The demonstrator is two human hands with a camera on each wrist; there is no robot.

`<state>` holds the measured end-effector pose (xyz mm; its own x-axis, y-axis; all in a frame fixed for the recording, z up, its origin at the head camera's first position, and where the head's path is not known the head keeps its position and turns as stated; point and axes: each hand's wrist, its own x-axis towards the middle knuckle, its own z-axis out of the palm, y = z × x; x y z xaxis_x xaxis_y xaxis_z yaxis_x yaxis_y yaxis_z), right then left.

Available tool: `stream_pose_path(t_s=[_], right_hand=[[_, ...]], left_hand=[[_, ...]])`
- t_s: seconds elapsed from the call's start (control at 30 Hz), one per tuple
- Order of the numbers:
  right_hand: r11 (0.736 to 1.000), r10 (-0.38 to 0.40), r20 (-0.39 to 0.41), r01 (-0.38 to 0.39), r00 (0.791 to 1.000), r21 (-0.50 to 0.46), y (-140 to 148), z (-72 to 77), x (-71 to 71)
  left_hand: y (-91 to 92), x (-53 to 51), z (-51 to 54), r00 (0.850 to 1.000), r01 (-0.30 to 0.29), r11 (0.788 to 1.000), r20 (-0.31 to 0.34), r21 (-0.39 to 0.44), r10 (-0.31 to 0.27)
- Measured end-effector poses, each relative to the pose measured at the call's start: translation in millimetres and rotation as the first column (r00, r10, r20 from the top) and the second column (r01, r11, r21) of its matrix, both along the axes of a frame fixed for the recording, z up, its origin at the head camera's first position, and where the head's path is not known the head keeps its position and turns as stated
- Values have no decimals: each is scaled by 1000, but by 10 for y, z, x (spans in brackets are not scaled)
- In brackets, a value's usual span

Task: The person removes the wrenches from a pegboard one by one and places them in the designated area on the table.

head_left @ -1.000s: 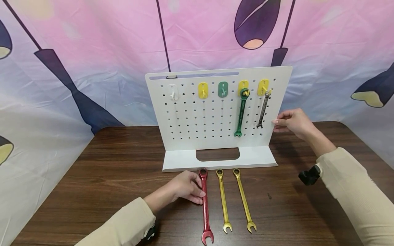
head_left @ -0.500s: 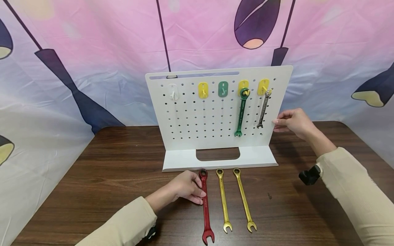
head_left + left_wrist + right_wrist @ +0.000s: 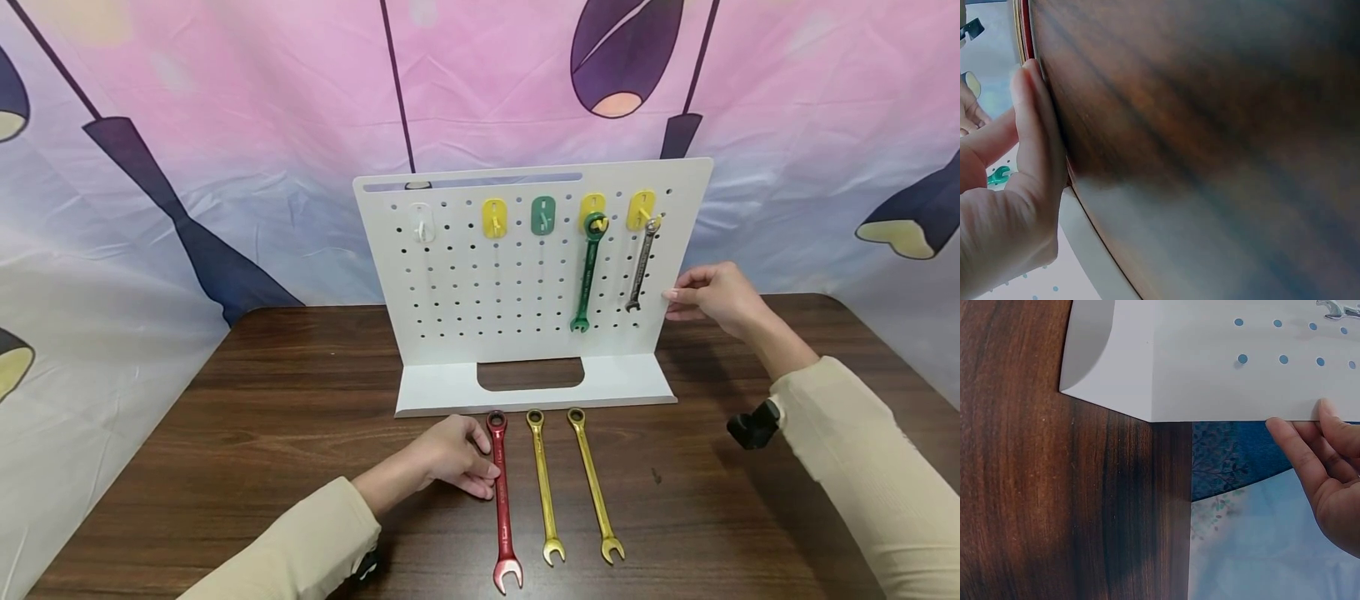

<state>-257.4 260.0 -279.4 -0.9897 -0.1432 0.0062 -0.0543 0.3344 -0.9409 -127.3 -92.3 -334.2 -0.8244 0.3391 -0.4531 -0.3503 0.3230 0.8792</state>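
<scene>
My left hand (image 3: 457,458) pinches the left side of a red combination wrench (image 3: 502,508), thumb at its handle; the wrist view shows only a red strip beyond the fingers. That wrench lies on the table, ring end away from me. Right of it lie two gold combination wrenches (image 3: 545,492), (image 3: 595,483). With thumb in front and fingers behind, my right hand (image 3: 716,296) grips the right edge of a white pegboard stand (image 3: 465,292). A green wrench (image 3: 587,275) and a smaller silver wrench (image 3: 641,271) hang there from yellow hooks.
A white hook (image 3: 422,223), a yellow hook (image 3: 494,218) and a green hook (image 3: 543,217) on the pegboard bear nothing. The stand's foot lies just beyond the wrenches on the brown wooden table (image 3: 285,400). A patterned cloth (image 3: 285,125) hangs behind.
The red wrench has shifted very slightly and the light on it has changed. Both hands stay nearly where they were.
</scene>
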Motion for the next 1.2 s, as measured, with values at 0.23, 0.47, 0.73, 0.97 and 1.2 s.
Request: stream_pose_path(t_s=[0.23,0.47,0.73,0.97,1.2], right_hand=[[1000,-14,-5,14,1000,-1,-11,-5,-9],[1000,-12,-7,12,1000,6,-4,-6,-5],[1000,-15,-14,16,1000,24,-3,-7,-3],[999,-16,-13,17,1000,43,-4,-8,2],[999,-15,-12,15,1000,40,-9,-3,6]], left_hand=[[-8,-32,16,1000,24,1000,5,-19,-23],[-12,-73,105,998,55,998,-6,-19,-55],[-17,-177,207,998,39,999,-51,-5,-39],[7,-251,238,993,16,1000,-116,9,-15],[50,-354,260,984,4,1000,-177,12,-2]])
